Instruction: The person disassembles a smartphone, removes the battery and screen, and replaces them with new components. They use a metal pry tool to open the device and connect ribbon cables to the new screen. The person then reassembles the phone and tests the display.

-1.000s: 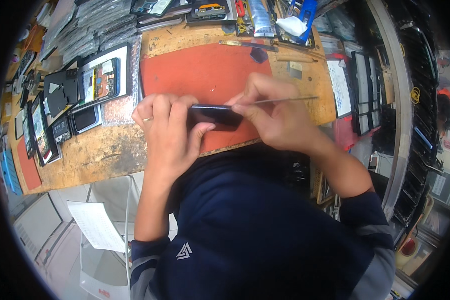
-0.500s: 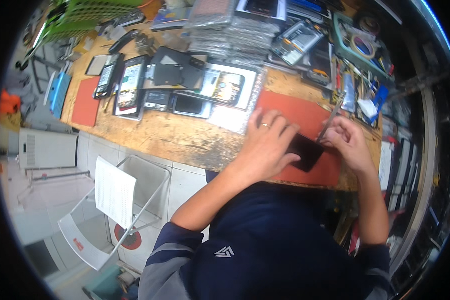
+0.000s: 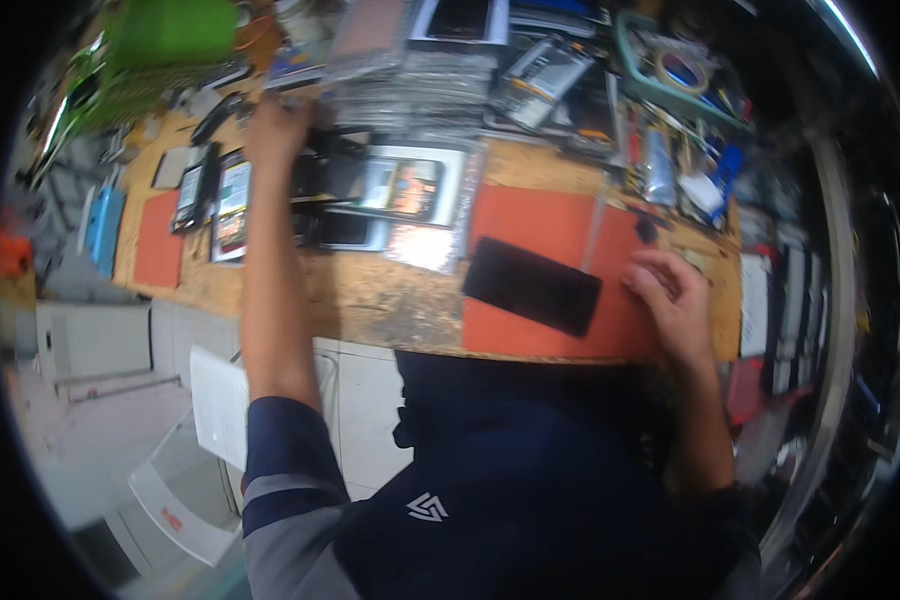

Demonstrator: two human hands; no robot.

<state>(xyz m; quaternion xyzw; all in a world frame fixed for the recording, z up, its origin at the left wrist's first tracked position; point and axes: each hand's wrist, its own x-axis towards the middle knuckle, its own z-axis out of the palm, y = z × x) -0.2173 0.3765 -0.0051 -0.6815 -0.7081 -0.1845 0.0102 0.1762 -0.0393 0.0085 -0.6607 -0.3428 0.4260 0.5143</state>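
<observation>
A black phone-shaped slab [image 3: 532,287] lies tilted on the orange-red mat [image 3: 490,210] at the bench's front edge, with neither hand on it. My right hand [image 3: 675,295] rests beside the mat's right side, fingers loosely curled and apart, with nothing visible in them. A thin metal tool [image 3: 596,232] lies on the mat behind the slab, near a small dark piece [image 3: 646,228]. My left hand [image 3: 278,128] reaches far over the bench's left part, among small items behind the phones; motion blurs it and its fingers are hidden.
Several opened phones, one with a lit-looking screen [image 3: 410,188], lie left of the mat. Behind them rises a stack of bubble-wrapped packs [image 3: 440,95]. A teal tray [image 3: 660,90] with tape rolls and hand tools stand at the back right. A white folding chair [image 3: 215,400] is at left.
My left hand has let go of the black slab and swung far left across the bench. The metal tool has left my right hand and lies on the mat.
</observation>
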